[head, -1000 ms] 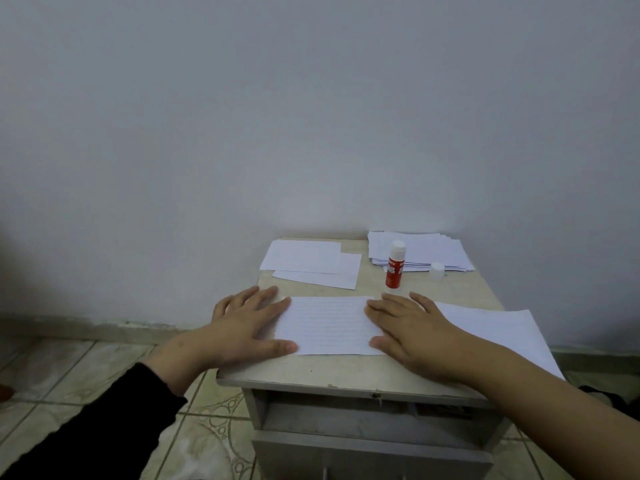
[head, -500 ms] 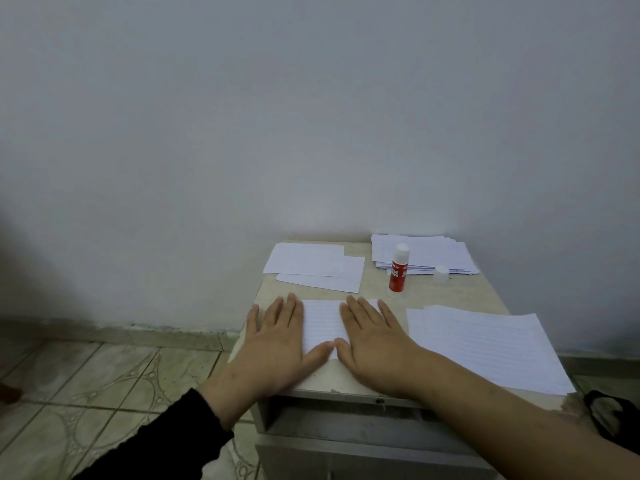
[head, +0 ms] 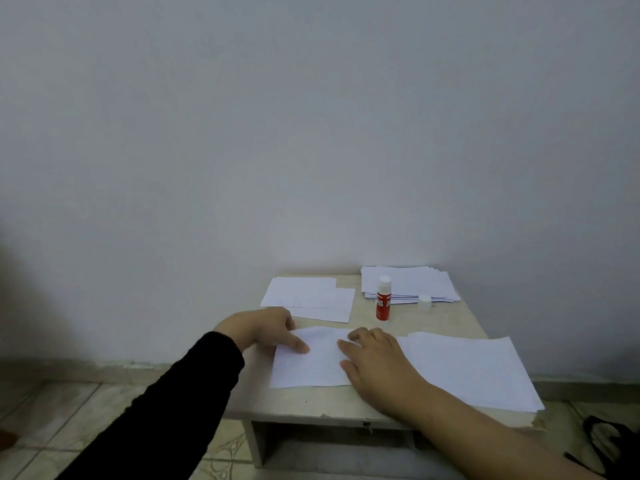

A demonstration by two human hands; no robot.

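A folded, lined white sheet [head: 311, 370] lies near the front of a small beige table [head: 294, 403]. My left hand [head: 259, 329], in a black sleeve, is at the sheet's upper left corner. Its thumb lies on top of the paper and its fingers curl at the edge, pinching it. My right hand [head: 377, 363] lies flat on the sheet's right part, pressing it down.
A red glue stick [head: 383, 303] stands upright behind the sheet, its white cap [head: 424, 301] beside it. A paper pile [head: 415, 280] sits back right, two folded sheets [head: 304, 296] back left, and lined sheets [head: 467, 368] to the right. A black object [head: 609, 441] lies on the floor.
Both hands were pressing flat side by side on the sheet. The left hand has moved up to the upper left corner and taken hold of it. The right hand has shifted right.
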